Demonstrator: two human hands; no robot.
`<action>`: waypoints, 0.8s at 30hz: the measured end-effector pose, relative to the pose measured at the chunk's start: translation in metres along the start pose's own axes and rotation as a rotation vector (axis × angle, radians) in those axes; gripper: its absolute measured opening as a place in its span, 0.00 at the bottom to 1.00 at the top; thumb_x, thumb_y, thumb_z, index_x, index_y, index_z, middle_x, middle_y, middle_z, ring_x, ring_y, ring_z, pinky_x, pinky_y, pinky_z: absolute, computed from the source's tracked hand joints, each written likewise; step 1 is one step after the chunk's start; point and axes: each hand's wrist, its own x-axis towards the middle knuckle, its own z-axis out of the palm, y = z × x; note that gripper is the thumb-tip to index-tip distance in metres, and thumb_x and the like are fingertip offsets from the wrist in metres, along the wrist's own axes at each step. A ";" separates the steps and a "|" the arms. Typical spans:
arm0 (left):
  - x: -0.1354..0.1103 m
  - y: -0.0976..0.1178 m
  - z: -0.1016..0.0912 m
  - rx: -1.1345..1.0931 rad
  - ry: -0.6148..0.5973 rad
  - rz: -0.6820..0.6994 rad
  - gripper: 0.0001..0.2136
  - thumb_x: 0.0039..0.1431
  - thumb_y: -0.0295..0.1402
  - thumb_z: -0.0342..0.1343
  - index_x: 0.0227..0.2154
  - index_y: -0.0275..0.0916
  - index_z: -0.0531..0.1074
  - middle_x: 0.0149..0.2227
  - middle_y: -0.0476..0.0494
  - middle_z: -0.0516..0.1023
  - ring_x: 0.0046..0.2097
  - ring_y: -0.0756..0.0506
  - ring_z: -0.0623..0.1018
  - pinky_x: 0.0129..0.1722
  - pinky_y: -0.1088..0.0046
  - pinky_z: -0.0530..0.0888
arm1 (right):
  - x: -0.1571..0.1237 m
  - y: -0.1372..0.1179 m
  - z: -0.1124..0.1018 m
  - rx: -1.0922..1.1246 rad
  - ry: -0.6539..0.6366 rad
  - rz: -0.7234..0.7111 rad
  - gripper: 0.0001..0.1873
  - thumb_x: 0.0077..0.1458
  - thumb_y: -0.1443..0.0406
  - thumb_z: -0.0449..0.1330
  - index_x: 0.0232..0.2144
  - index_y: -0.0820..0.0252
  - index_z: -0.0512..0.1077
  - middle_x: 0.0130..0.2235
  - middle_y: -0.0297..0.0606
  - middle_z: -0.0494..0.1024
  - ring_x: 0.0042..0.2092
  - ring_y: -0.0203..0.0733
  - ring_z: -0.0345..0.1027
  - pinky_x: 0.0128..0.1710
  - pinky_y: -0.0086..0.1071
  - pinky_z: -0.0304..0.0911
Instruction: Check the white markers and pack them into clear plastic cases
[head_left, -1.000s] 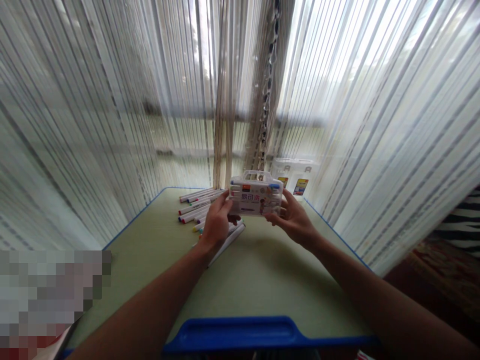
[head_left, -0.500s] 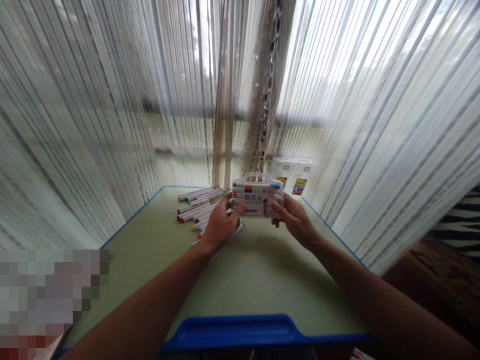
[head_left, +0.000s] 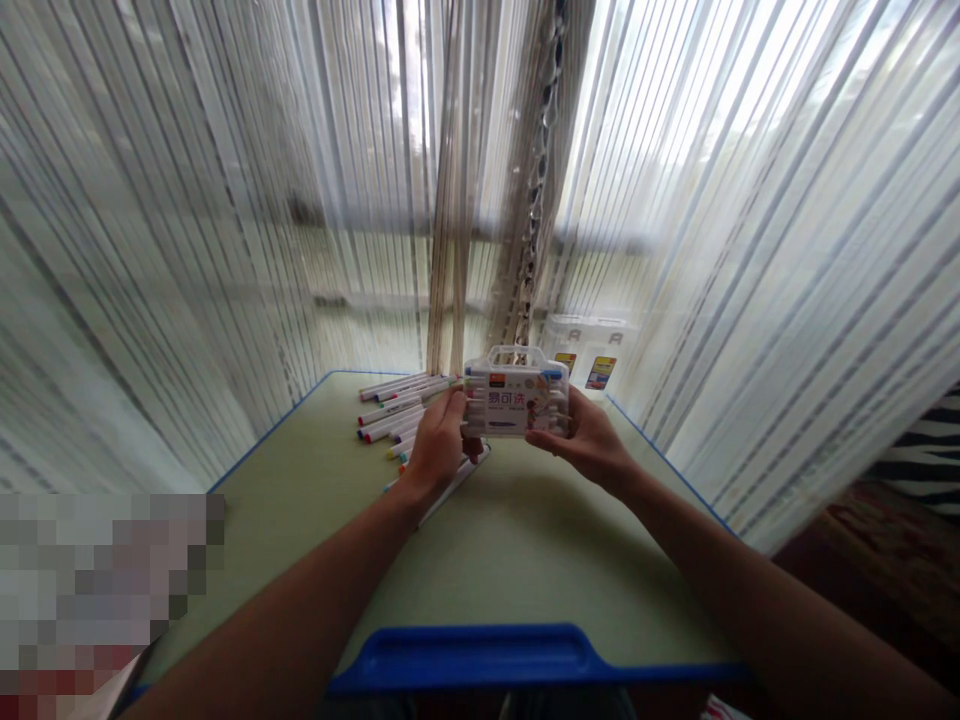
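Note:
Between my two hands a clear plastic marker case (head_left: 516,402) is held upright above the table, its carry handle on top and its printed label facing me. Markers show through its sides, with a blue-capped one along the top. My left hand (head_left: 442,430) is closed around the case's left side. At the right side my right hand (head_left: 589,430) grips it, the thumb lying along the lower front edge. Several loose white markers (head_left: 390,412) with coloured caps lie on the table left of and partly behind my left hand. One marker (head_left: 454,486) lies slantwise beside my left wrist.
The pale green table (head_left: 300,520) has a blue rim and a blue tray-like ledge (head_left: 480,655) at the near edge. A clear plastic case with yellow labels (head_left: 602,372) stands at the far right edge. String curtains (head_left: 360,200) hang behind. A blurred-out patch covers the lower left.
My right thumb has shifted down from the label to the case's lower edge. My left thumb has drawn back towards the left side. The case stays at about the same height.

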 end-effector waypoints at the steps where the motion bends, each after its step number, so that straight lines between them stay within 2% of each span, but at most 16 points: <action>1: 0.000 0.001 0.000 0.001 -0.004 -0.004 0.15 0.62 0.45 0.51 0.37 0.38 0.70 0.23 0.50 0.72 0.18 0.50 0.71 0.15 0.76 0.69 | 0.000 0.000 0.000 0.009 0.000 0.002 0.33 0.43 0.59 0.75 0.49 0.58 0.67 0.46 0.44 0.80 0.44 0.48 0.77 0.45 0.44 0.74; 4: -0.001 0.004 0.001 0.006 -0.014 -0.024 0.13 0.62 0.43 0.50 0.38 0.37 0.70 0.23 0.49 0.73 0.17 0.49 0.72 0.14 0.74 0.70 | -0.001 -0.003 0.002 0.017 0.011 0.015 0.36 0.40 0.60 0.76 0.50 0.58 0.66 0.47 0.44 0.79 0.45 0.49 0.76 0.46 0.43 0.73; 7: -0.003 0.004 0.001 0.003 -0.004 -0.052 0.14 0.62 0.43 0.50 0.36 0.37 0.70 0.22 0.49 0.72 0.17 0.49 0.72 0.13 0.74 0.69 | -0.001 -0.007 0.003 -0.002 0.023 0.022 0.34 0.42 0.60 0.74 0.50 0.58 0.67 0.42 0.41 0.79 0.38 0.43 0.74 0.35 0.36 0.72; 9: -0.004 0.004 0.002 -0.002 0.001 -0.073 0.15 0.61 0.45 0.51 0.35 0.36 0.69 0.21 0.49 0.72 0.16 0.49 0.71 0.12 0.74 0.68 | -0.001 -0.007 0.003 0.009 0.025 0.038 0.26 0.49 0.57 0.70 0.48 0.59 0.68 0.36 0.37 0.76 0.30 0.37 0.67 0.24 0.30 0.63; 11: -0.004 0.004 0.002 -0.011 -0.005 -0.082 0.16 0.61 0.46 0.52 0.36 0.36 0.70 0.22 0.48 0.73 0.15 0.49 0.71 0.12 0.75 0.67 | -0.001 -0.006 0.002 0.065 0.026 0.062 0.20 0.55 0.56 0.63 0.46 0.59 0.69 0.33 0.35 0.74 0.25 0.33 0.59 0.20 0.27 0.54; 14: -0.003 0.003 0.001 -0.013 -0.006 -0.062 0.16 0.60 0.44 0.53 0.40 0.36 0.72 0.23 0.49 0.73 0.17 0.49 0.72 0.13 0.74 0.68 | 0.000 -0.002 0.000 0.163 0.028 0.084 0.18 0.55 0.59 0.59 0.48 0.57 0.68 0.35 0.35 0.73 0.27 0.34 0.60 0.20 0.28 0.54; 17: 0.000 0.002 0.000 -0.003 0.011 -0.037 0.17 0.60 0.41 0.53 0.46 0.36 0.73 0.26 0.48 0.75 0.20 0.50 0.73 0.17 0.74 0.71 | 0.000 0.001 0.000 0.128 0.030 0.067 0.21 0.51 0.62 0.62 0.48 0.56 0.67 0.36 0.35 0.74 0.28 0.36 0.63 0.23 0.29 0.59; 20: 0.003 0.001 -0.001 0.003 0.020 -0.012 0.18 0.59 0.41 0.54 0.49 0.37 0.73 0.34 0.44 0.78 0.24 0.50 0.74 0.20 0.75 0.71 | 0.001 0.005 0.001 0.041 0.054 0.025 0.23 0.48 0.61 0.68 0.46 0.57 0.67 0.36 0.36 0.76 0.29 0.37 0.65 0.25 0.31 0.63; 24: 0.002 0.001 -0.002 0.074 0.025 0.052 0.17 0.58 0.40 0.57 0.48 0.40 0.74 0.42 0.41 0.79 0.35 0.46 0.77 0.27 0.75 0.73 | 0.002 0.012 0.001 0.053 0.043 -0.020 0.24 0.48 0.60 0.70 0.46 0.57 0.68 0.42 0.40 0.79 0.39 0.43 0.73 0.38 0.36 0.70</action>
